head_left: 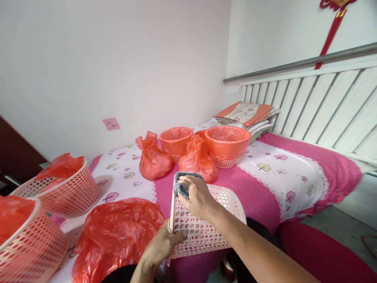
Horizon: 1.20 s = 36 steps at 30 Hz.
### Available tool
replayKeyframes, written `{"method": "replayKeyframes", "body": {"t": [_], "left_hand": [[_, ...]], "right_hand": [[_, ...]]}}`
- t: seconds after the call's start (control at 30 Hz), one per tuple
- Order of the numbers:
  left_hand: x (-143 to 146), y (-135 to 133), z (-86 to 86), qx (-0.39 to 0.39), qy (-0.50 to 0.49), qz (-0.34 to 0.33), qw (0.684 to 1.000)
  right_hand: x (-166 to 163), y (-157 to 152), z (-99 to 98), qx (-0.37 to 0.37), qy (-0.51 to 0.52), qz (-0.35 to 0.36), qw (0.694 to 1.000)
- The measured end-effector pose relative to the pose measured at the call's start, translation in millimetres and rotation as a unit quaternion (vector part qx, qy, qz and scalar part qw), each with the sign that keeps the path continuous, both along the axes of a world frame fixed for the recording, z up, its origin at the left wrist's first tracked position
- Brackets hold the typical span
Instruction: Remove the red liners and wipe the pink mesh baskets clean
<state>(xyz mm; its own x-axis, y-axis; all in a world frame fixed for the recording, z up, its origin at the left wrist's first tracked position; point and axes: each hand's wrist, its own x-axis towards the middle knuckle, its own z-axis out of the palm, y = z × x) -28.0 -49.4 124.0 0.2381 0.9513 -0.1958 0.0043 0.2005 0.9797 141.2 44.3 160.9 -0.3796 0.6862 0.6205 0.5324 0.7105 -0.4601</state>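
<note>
A pale pink plastic basket [203, 232] with a perforated wall lies tipped on its side in front of me, its rim facing left. My left hand [165, 241] grips the rim near its lower part, thumb on the outer wall. Bunched under my right hand [197, 194] is a grey cloth [181, 184], pressed against the upper side of the basket close to the rim. The fingers of my right hand are curled over the cloth. Just left of the basket, a crumpled red plastic bag [118, 228] is spread on the bed.
Two tied red bags [154, 161] and two bag-covered baskets [228, 137] stand farther back on the bed [259, 188]. More pink baskets [73, 192] holding red bags are at the left. Folded bedding [244, 112] lies by the white headboard [318, 106]. A dark red seat [321, 251] is at the lower right.
</note>
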Motion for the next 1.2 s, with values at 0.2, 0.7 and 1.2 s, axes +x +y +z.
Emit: {"method": "replayKeyframes", "body": {"t": [0.2, 0.7, 1.2], "left_hand": [[6, 4, 16.4, -0.021, -0.151, 0.014, 0.988], [10, 2, 10.6, -0.02, -0.137, 0.037, 0.99], [-15, 5, 6.5, 0.012, -0.013, -0.057, 0.998]], "right_hand": [[-14, -18, -11.5, 0.001, -0.016, -0.026, 1.0], [92, -22, -88.9, 0.044, 0.04, -0.139, 0.989], [139, -25, -82.3, -0.25, 0.14, -0.199, 0.937]]}}
